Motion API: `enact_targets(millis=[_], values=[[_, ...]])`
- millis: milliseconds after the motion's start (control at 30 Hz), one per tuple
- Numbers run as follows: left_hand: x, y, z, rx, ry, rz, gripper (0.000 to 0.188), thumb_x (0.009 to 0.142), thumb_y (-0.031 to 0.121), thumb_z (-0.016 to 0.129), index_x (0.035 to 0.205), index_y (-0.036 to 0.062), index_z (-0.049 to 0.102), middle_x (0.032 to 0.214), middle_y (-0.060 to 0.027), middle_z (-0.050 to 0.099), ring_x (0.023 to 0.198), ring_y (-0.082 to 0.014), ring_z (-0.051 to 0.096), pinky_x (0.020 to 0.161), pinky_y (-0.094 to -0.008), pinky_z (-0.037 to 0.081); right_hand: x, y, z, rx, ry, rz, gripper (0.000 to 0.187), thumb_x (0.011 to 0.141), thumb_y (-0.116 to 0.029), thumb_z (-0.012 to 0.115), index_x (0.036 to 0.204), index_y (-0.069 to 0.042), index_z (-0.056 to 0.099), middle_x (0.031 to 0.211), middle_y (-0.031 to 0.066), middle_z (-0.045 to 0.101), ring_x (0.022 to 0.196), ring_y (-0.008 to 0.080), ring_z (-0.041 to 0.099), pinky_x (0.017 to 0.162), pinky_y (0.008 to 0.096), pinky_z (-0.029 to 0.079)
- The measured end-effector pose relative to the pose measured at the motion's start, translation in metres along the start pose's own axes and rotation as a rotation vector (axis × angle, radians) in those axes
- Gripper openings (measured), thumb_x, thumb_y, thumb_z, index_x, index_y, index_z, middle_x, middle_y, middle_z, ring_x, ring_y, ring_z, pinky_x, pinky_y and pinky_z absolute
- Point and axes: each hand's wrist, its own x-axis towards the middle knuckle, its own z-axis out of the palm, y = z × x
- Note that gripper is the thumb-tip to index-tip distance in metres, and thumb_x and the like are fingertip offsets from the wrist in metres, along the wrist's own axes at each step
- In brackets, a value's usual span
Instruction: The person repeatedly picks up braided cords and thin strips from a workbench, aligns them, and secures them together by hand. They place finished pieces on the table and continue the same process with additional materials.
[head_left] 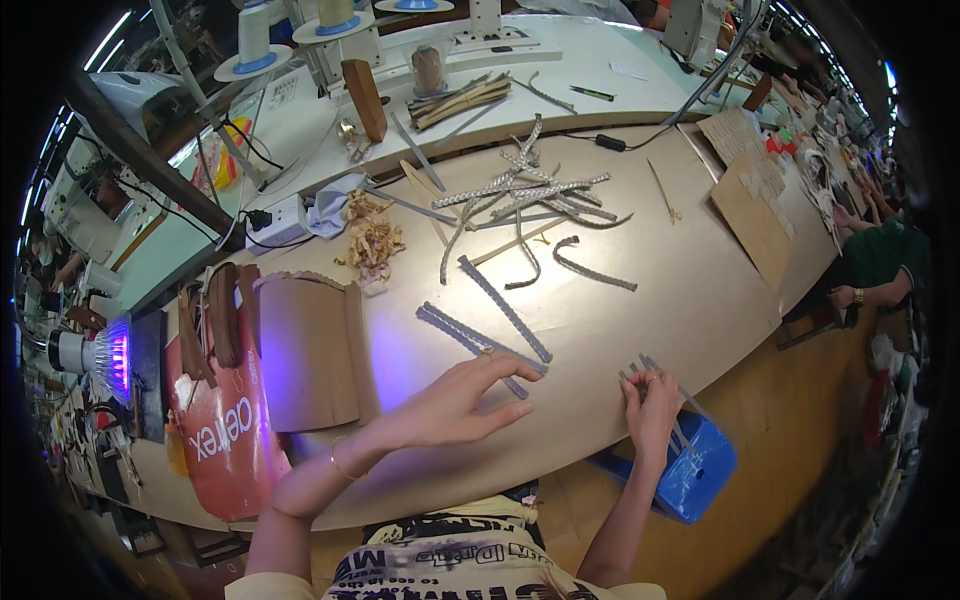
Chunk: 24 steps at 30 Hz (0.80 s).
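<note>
My left hand (463, 402) reaches over the table with its fingers spread and holds nothing. Its fingertips hover at the lower ends of two grey braided straps (455, 330) lying side by side; whether they touch is hard to tell. Just beyond lies another single braided strap (505, 308), slanting. At the table's right front edge, my right hand (652, 398) is closed in a pinch on several thin grey strips (684, 392), whose ends stick out on both sides. Farther back is a loose heap of silvery-grey braided straps (530, 190), with one short curved piece (592, 268) apart from it.
A brown curved leather-like panel (308, 352) and a red board (225, 440) lie at left beside a lit purple lamp (118, 360). Crumpled tan scraps (372, 238) sit near a white power strip (278, 222). Cardboard sheets (750, 215) lie at right, above a blue stool (700, 468).
</note>
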Motion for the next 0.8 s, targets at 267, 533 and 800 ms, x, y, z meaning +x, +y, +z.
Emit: enact_targets(millis=[267, 533, 800], values=[[0.127, -0.037, -0.057, 0.36, 0.087, -0.003, 0.044, 0.093, 0.037, 0.067, 0.121, 0.0023, 0.065, 0.119, -0.0187, 0.065, 0.116, -0.0309, 0.061, 0.092, -0.0439, 0.052, -0.002, 0.003, 0.002, 0.021, 0.023, 0.065, 0.015, 0.087, -0.019, 0.073, 0.093, -0.007, 0.066, 0.103, 0.0089, 0.058, 0.109, 0.0283, 0.054, 0.095, 0.0442, 0.036], [0.223, -0.107, -0.087, 0.988, 0.499, -0.127, 0.029, 0.083, 0.026, 0.075, 0.099, 0.0024, 0.075, 0.103, -0.0212, 0.065, 0.104, -0.0345, 0.06, 0.093, -0.0477, 0.043, -0.004, 0.009, 0.005, 0.024, 0.042, 0.021, 0.016, 0.086, -0.02, 0.073, 0.091, -0.007, 0.066, 0.103, 0.0098, 0.056, 0.109, 0.0286, 0.053, 0.096, 0.0446, 0.035], [0.169, -0.06, -0.058, 0.643, 0.815, 0.207, 0.012, 0.086, 0.014, 0.072, 0.096, 0.0086, 0.075, 0.096, -0.0101, 0.068, 0.09, -0.0293, 0.063, 0.085, -0.0417, 0.044, -0.009, 0.008, 0.01, -0.068, 0.066, -0.084, 0.015, 0.089, -0.017, 0.069, 0.097, -0.006, 0.062, 0.104, 0.0098, 0.057, 0.108, 0.0284, 0.053, 0.095, 0.0448, 0.035]])
